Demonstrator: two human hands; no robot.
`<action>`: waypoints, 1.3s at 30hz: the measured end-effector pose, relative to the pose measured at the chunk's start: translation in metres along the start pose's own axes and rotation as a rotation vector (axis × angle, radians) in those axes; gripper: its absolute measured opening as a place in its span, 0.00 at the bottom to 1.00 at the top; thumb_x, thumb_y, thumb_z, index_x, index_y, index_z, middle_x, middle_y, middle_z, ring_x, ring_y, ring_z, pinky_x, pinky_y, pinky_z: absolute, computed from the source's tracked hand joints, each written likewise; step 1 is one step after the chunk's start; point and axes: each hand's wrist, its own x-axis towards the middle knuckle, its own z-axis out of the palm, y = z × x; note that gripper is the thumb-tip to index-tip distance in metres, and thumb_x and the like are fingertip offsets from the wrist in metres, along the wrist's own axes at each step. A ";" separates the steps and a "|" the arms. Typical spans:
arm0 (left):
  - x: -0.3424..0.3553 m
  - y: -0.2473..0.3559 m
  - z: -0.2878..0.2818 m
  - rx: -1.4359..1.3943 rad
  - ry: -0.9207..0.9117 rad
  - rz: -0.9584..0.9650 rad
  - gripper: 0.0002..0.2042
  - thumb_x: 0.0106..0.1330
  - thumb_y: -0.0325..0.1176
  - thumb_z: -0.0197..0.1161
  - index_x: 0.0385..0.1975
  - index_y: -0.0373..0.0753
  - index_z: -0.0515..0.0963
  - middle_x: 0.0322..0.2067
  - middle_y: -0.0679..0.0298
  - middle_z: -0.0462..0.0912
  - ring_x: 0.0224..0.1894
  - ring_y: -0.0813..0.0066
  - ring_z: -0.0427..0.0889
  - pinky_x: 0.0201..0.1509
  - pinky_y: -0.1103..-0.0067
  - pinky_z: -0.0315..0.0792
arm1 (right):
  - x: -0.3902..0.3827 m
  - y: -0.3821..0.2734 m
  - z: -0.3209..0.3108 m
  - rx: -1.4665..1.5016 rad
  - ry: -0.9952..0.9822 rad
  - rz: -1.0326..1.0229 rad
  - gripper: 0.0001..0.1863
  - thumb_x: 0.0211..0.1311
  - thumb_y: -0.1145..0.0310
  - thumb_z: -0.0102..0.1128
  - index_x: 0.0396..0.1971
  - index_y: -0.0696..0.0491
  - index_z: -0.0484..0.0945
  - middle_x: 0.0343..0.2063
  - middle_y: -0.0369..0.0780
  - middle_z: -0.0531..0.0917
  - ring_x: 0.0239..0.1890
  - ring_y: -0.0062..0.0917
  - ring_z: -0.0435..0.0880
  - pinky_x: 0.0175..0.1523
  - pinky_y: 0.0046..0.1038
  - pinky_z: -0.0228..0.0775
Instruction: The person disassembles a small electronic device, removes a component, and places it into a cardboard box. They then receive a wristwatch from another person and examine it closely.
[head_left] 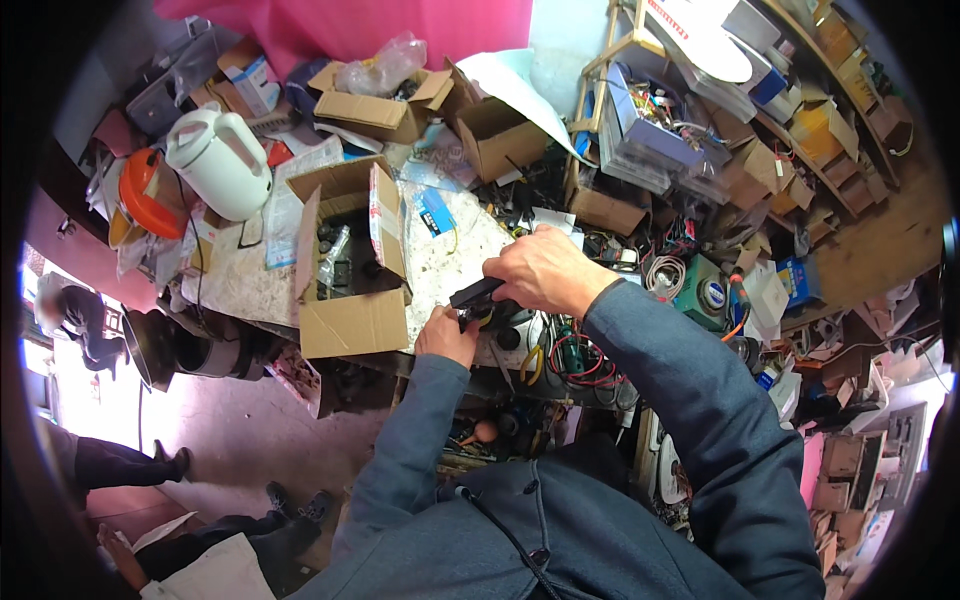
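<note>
Over the bench's front edge, both my hands are closed around a small black device [474, 294] with a flat, bar-shaped top. My left hand [447, 337] grips its lower part from the near left. From the upper right, my right hand [549, 271] pinches the far end of the bar. Fingers cover much of the device, so its exact kind cannot be made out. Just left of it stands an open cardboard box [352, 325] with black parts inside. Yellow-handled pliers [533, 365] lie to the right, beside red and black cables [585, 375].
A white electric kettle [218, 165] and an orange round thing [150, 193] stand at the far left. More cardboard boxes [505, 140] line the back. A green device [705, 292] sits at the right among wires. Other people [110, 462] are on the floor side at left.
</note>
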 end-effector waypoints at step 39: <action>-0.107 0.040 -0.095 -0.380 0.361 0.126 0.22 0.56 0.24 0.72 0.53 0.33 0.80 0.35 0.57 0.80 0.37 0.63 0.80 0.45 0.72 0.75 | -0.033 -0.116 0.080 1.907 0.187 0.446 0.08 0.73 0.69 0.62 0.45 0.57 0.81 0.36 0.33 0.86 0.35 0.13 0.81 0.39 0.19 0.75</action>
